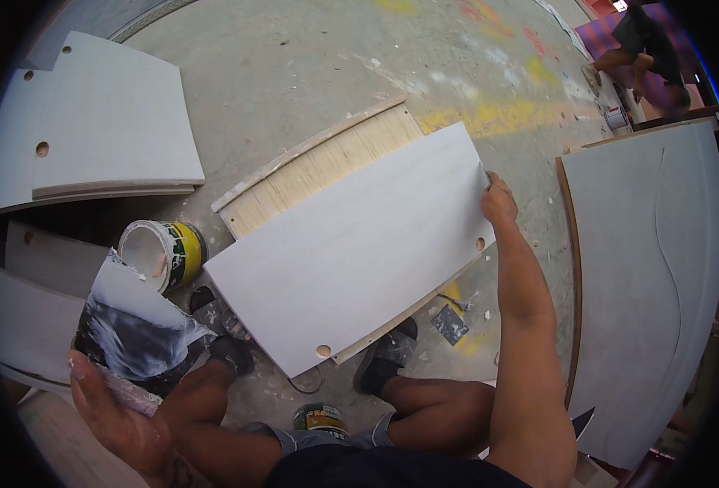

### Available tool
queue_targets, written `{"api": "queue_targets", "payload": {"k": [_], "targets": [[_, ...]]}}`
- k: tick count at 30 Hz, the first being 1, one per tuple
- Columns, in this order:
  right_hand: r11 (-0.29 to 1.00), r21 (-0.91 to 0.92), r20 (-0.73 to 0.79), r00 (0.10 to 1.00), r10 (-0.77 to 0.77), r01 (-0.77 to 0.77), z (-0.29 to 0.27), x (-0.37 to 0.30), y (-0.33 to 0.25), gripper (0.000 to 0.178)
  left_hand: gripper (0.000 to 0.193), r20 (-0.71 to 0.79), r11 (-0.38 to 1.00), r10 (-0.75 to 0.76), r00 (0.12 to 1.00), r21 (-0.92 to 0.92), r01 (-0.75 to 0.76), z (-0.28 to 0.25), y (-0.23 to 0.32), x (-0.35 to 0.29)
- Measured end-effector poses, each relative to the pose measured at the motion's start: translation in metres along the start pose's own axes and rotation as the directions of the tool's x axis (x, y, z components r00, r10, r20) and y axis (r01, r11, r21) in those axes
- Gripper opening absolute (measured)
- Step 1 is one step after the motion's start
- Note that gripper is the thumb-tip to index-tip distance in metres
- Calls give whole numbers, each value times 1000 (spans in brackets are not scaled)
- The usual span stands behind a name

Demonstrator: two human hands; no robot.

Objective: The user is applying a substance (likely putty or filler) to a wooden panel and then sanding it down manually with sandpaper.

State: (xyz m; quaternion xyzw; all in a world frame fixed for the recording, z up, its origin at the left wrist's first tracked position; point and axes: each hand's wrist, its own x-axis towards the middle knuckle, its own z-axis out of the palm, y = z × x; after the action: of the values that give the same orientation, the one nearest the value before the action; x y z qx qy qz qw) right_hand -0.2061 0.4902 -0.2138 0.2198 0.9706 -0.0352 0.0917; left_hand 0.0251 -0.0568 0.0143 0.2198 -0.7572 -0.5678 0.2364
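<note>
A white-coated rectangular panel with two round holes near its lower edge lies tilted in front of me, on a bare plywood piece. At its right edge is my right hand, its fingers closed. A thin greyish thing shows by the fingertips; I cannot make out what it is. Low on the left, my left hand supports a black board from below. White paste is smeared over that board, thickest toward its far edge. The fingers under it are mostly hidden.
A yellow-and-black bucket stands left of the panel. White panels are stacked at the far left; a large grey-white panel is on the right. A dark flat plate lies on the floor. Another person bends over at the upper right.
</note>
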Motion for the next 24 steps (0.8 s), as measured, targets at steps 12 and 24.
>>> {"api": "queue_targets", "payload": {"k": [12, 24], "targets": [[997, -4, -62, 995, 81, -81, 9, -2, -8, 49, 44, -60, 894, -248, 967, -400, 204, -17, 13, -10], [998, 44, 0, 998, -55, 55, 14, -20, -33, 47, 46, -268, 974, -159, 950, -197, 107, -10, 23, -8]]}}
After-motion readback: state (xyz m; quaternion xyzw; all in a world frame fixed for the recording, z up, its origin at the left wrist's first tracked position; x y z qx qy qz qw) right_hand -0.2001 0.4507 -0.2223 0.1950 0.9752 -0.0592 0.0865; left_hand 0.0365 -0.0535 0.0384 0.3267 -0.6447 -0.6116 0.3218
